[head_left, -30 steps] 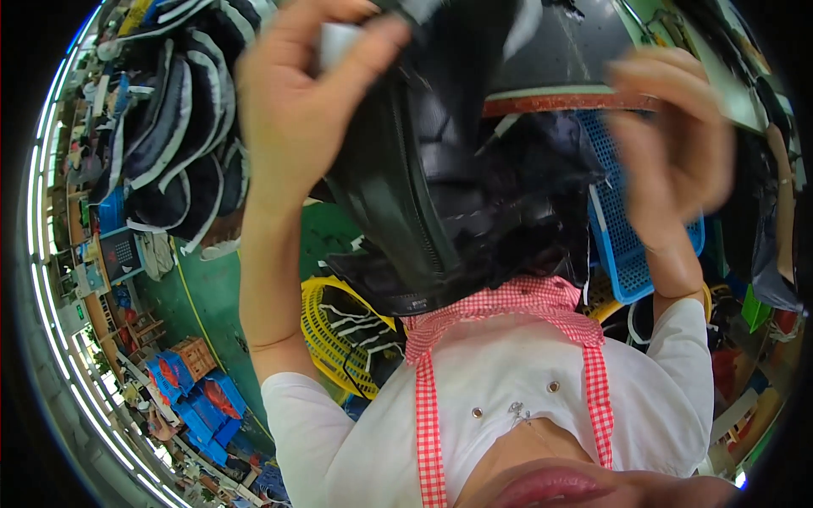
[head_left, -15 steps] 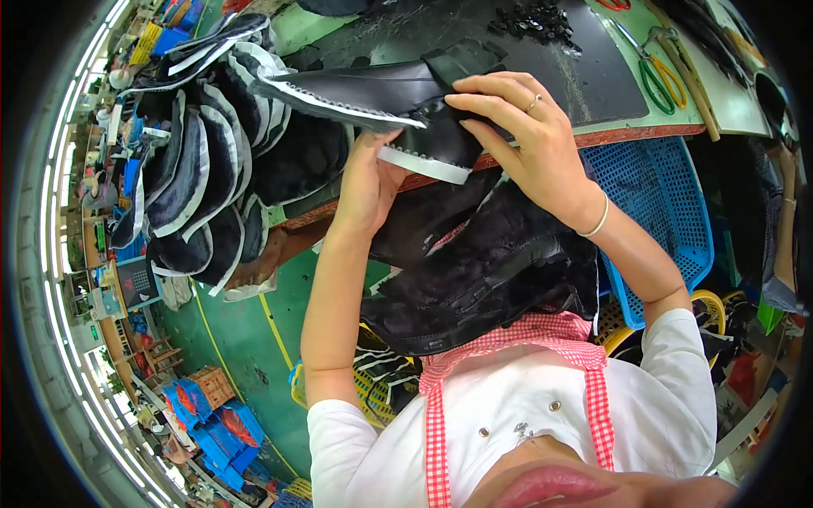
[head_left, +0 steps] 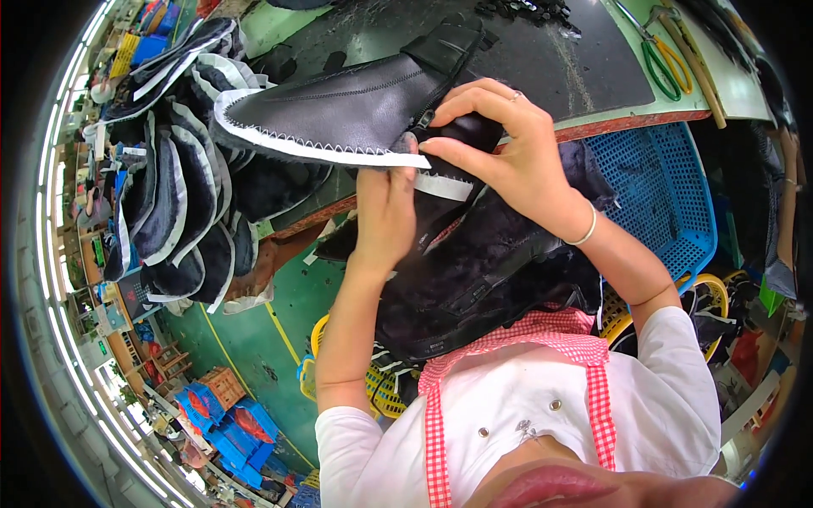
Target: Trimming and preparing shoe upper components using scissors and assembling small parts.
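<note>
A black leather boot upper [head_left: 339, 106] is held over the bench edge, its rounded toe end pointing left. A white strip with zigzag stitching runs along its lower edge, and a short zip [head_left: 426, 118] shows on its side. My left hand [head_left: 385, 212] grips that lower edge from below, the thumb over the white strip. With bent index finger and thumb, my right hand [head_left: 517, 144] grasps the upper beside the zip; its other fingers are partly hidden. More black fleece-lined uppers [head_left: 483, 284] lie across my lap, over a red checked apron [head_left: 508, 343].
Stacked black uppers with white edges [head_left: 174, 186] hang at the bench's left. On the bench [head_left: 576, 72] lie black scraps [head_left: 529, 13], scissors with green and yellow handles [head_left: 665, 68] and a hammer [head_left: 690, 59]. A blue plastic basket [head_left: 656, 195] stands right, with yellow baskets [head_left: 711, 296] below.
The boot upper has turned so its broad side and zip face me, and its toe end has swung left and lower. My right fingers have shifted from its far side to beside the zip.
</note>
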The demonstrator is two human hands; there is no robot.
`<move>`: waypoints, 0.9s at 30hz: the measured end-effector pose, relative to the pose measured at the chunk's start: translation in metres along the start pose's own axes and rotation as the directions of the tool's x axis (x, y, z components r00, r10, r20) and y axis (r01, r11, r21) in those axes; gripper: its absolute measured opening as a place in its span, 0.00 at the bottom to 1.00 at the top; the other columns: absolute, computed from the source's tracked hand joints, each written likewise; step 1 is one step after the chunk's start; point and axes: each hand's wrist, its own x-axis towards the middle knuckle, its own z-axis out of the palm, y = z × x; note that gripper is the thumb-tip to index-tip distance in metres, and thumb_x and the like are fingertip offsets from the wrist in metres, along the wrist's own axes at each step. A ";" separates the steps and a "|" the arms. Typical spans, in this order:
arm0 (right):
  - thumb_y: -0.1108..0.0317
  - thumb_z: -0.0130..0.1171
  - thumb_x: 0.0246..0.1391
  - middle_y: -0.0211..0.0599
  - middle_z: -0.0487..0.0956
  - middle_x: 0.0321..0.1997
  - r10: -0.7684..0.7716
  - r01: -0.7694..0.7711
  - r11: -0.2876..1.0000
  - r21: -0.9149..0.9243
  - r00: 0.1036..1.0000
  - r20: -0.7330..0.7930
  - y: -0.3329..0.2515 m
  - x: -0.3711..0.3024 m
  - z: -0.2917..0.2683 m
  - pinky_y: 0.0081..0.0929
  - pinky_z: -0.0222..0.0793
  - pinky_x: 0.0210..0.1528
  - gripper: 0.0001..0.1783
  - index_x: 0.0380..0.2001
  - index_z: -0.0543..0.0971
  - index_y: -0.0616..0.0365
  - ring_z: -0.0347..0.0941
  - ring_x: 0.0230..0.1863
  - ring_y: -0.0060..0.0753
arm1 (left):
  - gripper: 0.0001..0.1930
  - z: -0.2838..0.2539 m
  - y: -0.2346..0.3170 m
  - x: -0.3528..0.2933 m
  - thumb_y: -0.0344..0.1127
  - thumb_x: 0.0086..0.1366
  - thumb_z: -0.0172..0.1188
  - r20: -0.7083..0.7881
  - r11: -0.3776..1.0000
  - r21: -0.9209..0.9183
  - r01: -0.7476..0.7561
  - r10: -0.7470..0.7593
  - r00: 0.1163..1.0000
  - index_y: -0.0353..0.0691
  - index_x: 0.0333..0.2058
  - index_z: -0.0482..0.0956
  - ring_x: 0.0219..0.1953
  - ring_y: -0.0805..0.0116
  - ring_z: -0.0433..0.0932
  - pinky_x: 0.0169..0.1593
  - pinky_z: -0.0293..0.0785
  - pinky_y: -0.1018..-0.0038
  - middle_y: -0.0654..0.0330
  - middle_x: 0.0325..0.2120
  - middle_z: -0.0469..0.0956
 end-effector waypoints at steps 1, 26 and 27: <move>0.68 0.71 0.41 0.32 0.80 0.35 -0.022 0.023 0.999 0.030 1.000 -0.018 0.000 0.000 0.002 0.27 0.66 0.45 0.12 0.30 0.80 0.58 0.75 0.39 0.32 | 0.17 0.002 0.000 -0.003 0.37 0.72 0.44 0.014 0.965 0.167 -0.200 0.201 0.980 0.26 0.44 0.72 0.34 0.58 0.74 0.38 0.67 0.67 0.50 0.36 0.76; 0.61 0.70 0.43 0.33 0.77 0.36 -0.096 0.091 0.991 -0.096 0.994 -0.054 -0.015 -0.013 -0.023 0.30 0.67 0.42 0.14 0.32 0.81 0.55 0.71 0.39 0.38 | 0.13 0.012 0.021 -0.036 0.35 0.72 0.48 0.132 0.964 -0.167 0.208 -0.187 0.973 0.35 0.30 0.74 0.22 0.79 0.69 0.30 0.64 0.80 0.66 0.16 0.70; 0.59 0.70 0.42 0.33 0.77 0.37 -0.125 0.118 0.978 -0.175 0.992 -0.030 -0.015 -0.015 -0.021 0.31 0.66 0.44 0.15 0.31 0.81 0.54 0.71 0.40 0.39 | 0.12 0.012 0.020 -0.040 0.34 0.72 0.47 0.119 0.966 -0.134 0.223 -0.208 0.971 0.35 0.30 0.73 0.23 0.80 0.68 0.29 0.62 0.80 0.66 0.18 0.70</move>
